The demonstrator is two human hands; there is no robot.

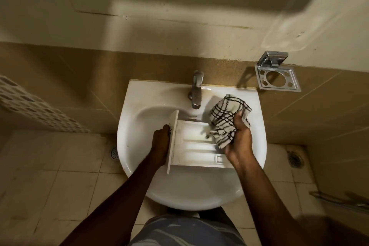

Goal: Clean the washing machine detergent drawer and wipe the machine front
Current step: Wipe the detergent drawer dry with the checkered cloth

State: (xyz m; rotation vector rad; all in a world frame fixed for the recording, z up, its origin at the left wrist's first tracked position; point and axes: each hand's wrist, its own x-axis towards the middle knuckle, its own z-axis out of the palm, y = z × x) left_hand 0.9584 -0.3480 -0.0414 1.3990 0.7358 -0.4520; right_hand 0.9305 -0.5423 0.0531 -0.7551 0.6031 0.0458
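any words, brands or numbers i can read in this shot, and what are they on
No text here can be read.
Detergent drawer: a few dark marks on its front panel by the left hand, too small and blurred to read.
Cloth in the right hand: only a black line pattern, no lettering.
Tap and metal wall holder: no visible marking.
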